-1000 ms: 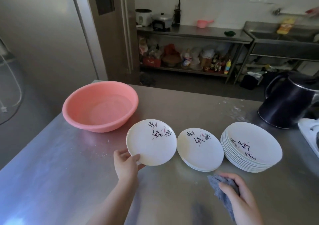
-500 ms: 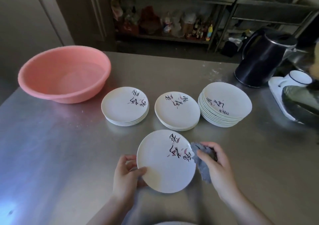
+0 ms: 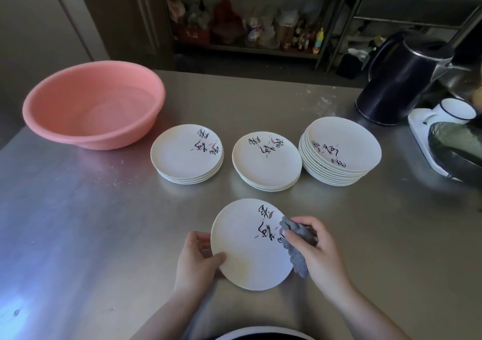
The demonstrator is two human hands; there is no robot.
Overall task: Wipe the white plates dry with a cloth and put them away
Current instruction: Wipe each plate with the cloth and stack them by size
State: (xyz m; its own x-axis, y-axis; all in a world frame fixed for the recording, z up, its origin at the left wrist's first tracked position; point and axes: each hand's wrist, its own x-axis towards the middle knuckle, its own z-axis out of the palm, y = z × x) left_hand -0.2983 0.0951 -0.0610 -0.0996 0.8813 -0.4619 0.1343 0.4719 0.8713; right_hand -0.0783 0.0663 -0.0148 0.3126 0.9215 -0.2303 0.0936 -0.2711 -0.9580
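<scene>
My left hand (image 3: 196,262) sits at the near centre of the scene, palm turned toward the right. Its thumb lies flat across the near-left face of the round white plate with black brush lettering (image 3: 245,259), and its fingers curl behind the left rim, so the hand grips the plate edge. My left forearm runs from the near edge up and slightly left to the wrist. My right hand (image 3: 317,252) is just to the right, knuckles up, fingers curled round the crumpled grey cloth (image 3: 296,245). The thumb and forefinger pinch the cloth against the right part of the plate. My right forearm enters from the near right.
</scene>
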